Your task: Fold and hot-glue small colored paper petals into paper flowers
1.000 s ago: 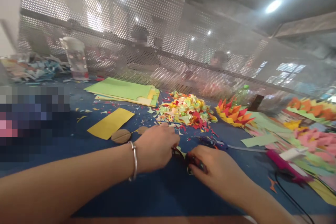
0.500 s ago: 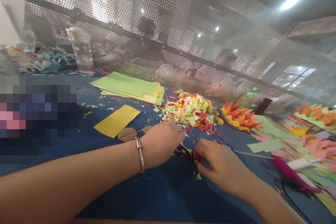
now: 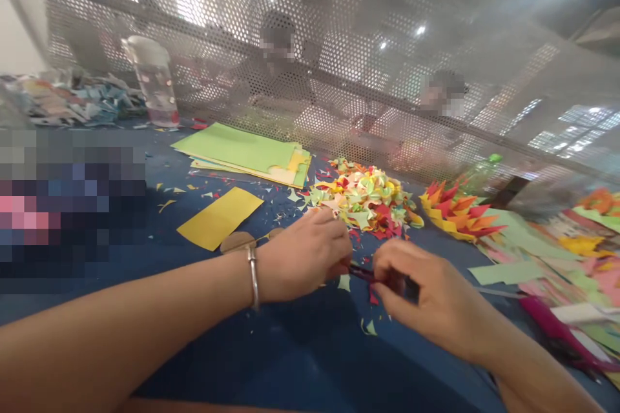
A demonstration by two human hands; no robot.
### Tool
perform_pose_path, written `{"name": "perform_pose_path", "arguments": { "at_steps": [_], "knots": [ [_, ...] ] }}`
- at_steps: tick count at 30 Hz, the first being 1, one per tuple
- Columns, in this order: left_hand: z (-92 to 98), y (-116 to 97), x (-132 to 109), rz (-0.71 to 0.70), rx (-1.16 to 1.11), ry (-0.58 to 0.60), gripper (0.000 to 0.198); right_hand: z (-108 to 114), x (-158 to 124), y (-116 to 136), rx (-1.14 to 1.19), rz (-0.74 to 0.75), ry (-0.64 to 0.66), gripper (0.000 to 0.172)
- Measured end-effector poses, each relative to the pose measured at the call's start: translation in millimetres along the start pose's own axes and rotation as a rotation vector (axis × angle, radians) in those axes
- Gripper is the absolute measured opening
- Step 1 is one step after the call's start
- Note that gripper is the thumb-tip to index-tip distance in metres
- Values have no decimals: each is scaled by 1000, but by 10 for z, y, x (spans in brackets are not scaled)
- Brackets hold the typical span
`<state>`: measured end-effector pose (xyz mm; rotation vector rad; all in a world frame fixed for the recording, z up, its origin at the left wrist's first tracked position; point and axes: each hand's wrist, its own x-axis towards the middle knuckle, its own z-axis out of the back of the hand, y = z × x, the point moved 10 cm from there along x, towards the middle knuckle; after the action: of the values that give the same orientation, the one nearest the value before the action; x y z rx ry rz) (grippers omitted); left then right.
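Note:
My left hand [image 3: 310, 251], with a silver bangle at its wrist, is closed with its fingers curled down over the blue tabletop. What its fingertips hold is hidden behind the hand. My right hand [image 3: 426, 284] is curled, thumb and fingers around dark slim scissors [image 3: 361, 272] that point toward the left fingertips; most of the handle is covered by the hand. A small pale green paper scrap [image 3: 343, 282] lies below the left fingertips. Just beyond both hands is a heap of small cut paper pieces [image 3: 368, 197] in yellow, green, white and red.
A yellow paper strip [image 3: 220, 218] and a brown disc [image 3: 237, 242] lie left. Behind them are stacked green sheets [image 3: 237, 147] and a clear bottle [image 3: 155, 84]. An orange-red folded paper flower [image 3: 453, 213] and magenta tool [image 3: 557, 329] lie right. A perforated partition [image 3: 334, 45] stands behind.
My right hand has shifted right and lifted slightly, with its fingers more raised, so more of the dark scissors shows between the hands. The left hand stays closed. The whole view has shifted slightly.

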<state>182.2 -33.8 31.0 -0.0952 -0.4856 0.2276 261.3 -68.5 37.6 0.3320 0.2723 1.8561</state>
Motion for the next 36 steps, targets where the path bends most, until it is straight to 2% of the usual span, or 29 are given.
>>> {"name": "perform_pose_path", "arguments": {
  "at_steps": [3,6,8,12,14,17,21,26,28,32,36],
  "knots": [
    [116,80,-3,51,-156,-19,11,201,33,-3,64,22,-108,11],
    [124,79,-9,66,-245,-24,8,312,66,-103,101,-36,-201,15],
    [140,123,-17,95,-270,-73,10,279,87,-224,162,-117,-182,17],
    [223,393,-73,260,-315,-232,11,199,97,-426,263,-251,-117,21],
    [234,480,-94,310,-336,-257,10,211,90,-485,274,-291,-112,22],
    [216,487,-96,314,-370,-238,11,225,90,-520,271,-313,-93,23],
    [198,460,-96,307,-391,-223,12,257,179,-507,163,-261,-108,20],
    [260,522,-119,318,-360,-273,12,553,271,-471,-167,-179,-356,20],
    [305,570,-147,344,-349,-314,12,586,252,-530,-120,-201,-315,21],
    [330,617,-185,387,-372,-355,12,480,103,-662,99,-281,-53,25],
    [306,533,-155,333,-398,-342,11,423,-1,-718,162,-320,28,27]
  ]
}}
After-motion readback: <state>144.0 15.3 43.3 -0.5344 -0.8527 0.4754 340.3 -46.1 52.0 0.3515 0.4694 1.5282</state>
